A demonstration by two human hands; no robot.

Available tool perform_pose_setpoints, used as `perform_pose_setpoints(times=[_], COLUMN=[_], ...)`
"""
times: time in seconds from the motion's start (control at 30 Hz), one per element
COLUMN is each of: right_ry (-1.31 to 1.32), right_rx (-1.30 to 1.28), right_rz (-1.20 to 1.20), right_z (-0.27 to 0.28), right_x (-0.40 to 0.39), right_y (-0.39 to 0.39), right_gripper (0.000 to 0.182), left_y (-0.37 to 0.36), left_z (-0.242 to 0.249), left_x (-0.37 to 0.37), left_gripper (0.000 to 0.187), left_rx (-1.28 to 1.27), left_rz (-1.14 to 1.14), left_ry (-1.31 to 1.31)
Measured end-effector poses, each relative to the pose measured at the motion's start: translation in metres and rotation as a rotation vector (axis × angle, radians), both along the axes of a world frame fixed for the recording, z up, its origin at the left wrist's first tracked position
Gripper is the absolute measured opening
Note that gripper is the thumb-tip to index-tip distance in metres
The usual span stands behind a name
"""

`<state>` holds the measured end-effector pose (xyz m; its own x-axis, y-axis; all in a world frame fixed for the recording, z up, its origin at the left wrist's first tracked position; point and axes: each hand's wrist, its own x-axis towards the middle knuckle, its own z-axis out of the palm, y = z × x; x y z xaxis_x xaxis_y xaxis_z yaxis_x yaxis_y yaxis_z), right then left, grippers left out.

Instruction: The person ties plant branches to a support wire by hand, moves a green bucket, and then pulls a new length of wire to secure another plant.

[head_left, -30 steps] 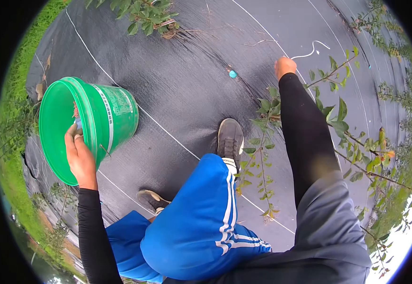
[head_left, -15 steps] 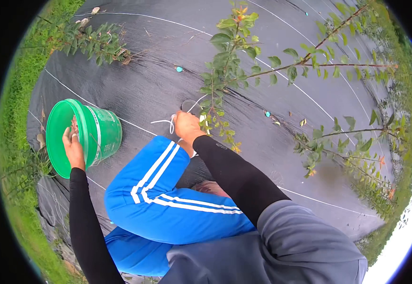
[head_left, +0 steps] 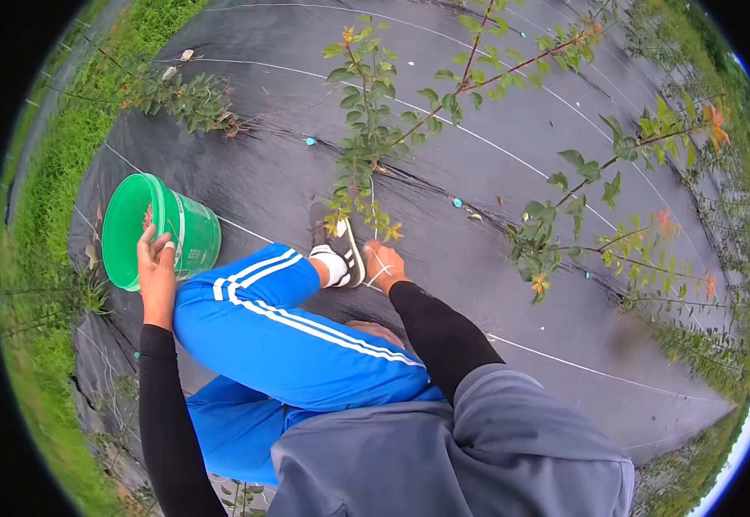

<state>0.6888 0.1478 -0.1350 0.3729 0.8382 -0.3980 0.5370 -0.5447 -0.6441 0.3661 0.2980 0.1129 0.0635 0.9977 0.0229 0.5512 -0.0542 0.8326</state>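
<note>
My left hand [head_left: 158, 269] is closed on the near rim of a green bucket [head_left: 200, 234], which lies tilted with its mouth to the left and some brownish material inside. White cord [head_left: 374, 202] runs from the leafy plant [head_left: 366, 129] down to my right hand [head_left: 383, 265], whose fingers are closed around it. That hand is just right of the dark striped shoe [head_left: 351, 254] on my foot. Blue trousers with white stripes cover my bent leg.
Black ground sheet [head_left: 271, 181] with white lines spreads around me. Leafy branches [head_left: 530, 237] reach in from the right, and another low plant [head_left: 189, 99] grows at upper left. Grass [head_left: 65, 164] borders the left side. Small turquoise pegs [head_left: 310, 140] dot the sheet.
My right hand has moved right and down with the cord, uncovering the shoe. My left hand has shifted from inside the bucket's mouth to its rim. The view has shifted.
</note>
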Motion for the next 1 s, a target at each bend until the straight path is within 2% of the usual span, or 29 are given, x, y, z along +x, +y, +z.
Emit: perform_pose_setpoints(times=[0.03,0.1,0.23,0.43,0.57,0.63,0.67,0.73,0.77,0.87,0.9,0.97,1.0], right_ry=[0.003,0.032,0.600,0.446,0.363,0.271,0.117,-0.069,-0.107,0.098,0.161,0.468,0.355], right_rx=[0.000,0.424,0.512,0.544,0.488,0.474,0.453,0.450,0.476,0.386,0.462,0.279,0.194], right_rz=[-0.007,-0.192,-0.691,-0.979,-0.946,-0.832,-0.665,-0.445,-0.397,-0.276,-0.249,-0.252,-0.305], right_z=[-0.010,-0.047,-0.028,-0.036,-0.046,-0.061,-0.093,-0.084,-0.033,-0.044,-0.046,-0.018,-0.003], right_x=[0.008,0.025,0.092,0.213,0.281,0.316,0.360,0.367,0.346,0.373,0.373,0.354,0.336], right_y=[-0.006,-0.025,-0.020,0.052,0.104,0.129,0.142,0.176,0.197,0.265,0.287,0.323,0.342], right_gripper=[0.029,0.027,0.029,0.030,0.032,0.033,0.028,0.024,0.025,0.026,0.026,0.027,0.027], left_y=[0.004,0.010,0.013,0.042,0.060,0.076,0.087,0.107,0.119,0.161,0.177,0.212,0.233], left_z=[-0.001,-0.004,0.011,0.001,-0.017,-0.028,-0.041,-0.053,-0.057,-0.065,-0.076,-0.090,-0.099], left_x=[0.004,0.008,0.022,0.002,-0.017,-0.030,-0.036,-0.023,-0.010,0.027,0.039,0.075,0.095], left_gripper=[0.048,0.048,0.049,0.050,0.050,0.050,0.049,0.049,0.048,0.046,0.046,0.042,0.041], left_rx=[0.000,0.003,-0.071,-0.133,-0.189,-0.235,-0.246,-0.269,-0.278,-0.346,-0.343,-0.349,-0.356], left_rz=[-0.007,-0.052,0.051,0.110,0.196,0.232,0.231,0.237,0.209,0.100,0.041,-0.063,-0.098], left_ry=[0.003,0.007,-0.047,-0.068,-0.019,-0.023,-0.064,-0.057,-0.057,-0.091,-0.108,-0.105,-0.110])
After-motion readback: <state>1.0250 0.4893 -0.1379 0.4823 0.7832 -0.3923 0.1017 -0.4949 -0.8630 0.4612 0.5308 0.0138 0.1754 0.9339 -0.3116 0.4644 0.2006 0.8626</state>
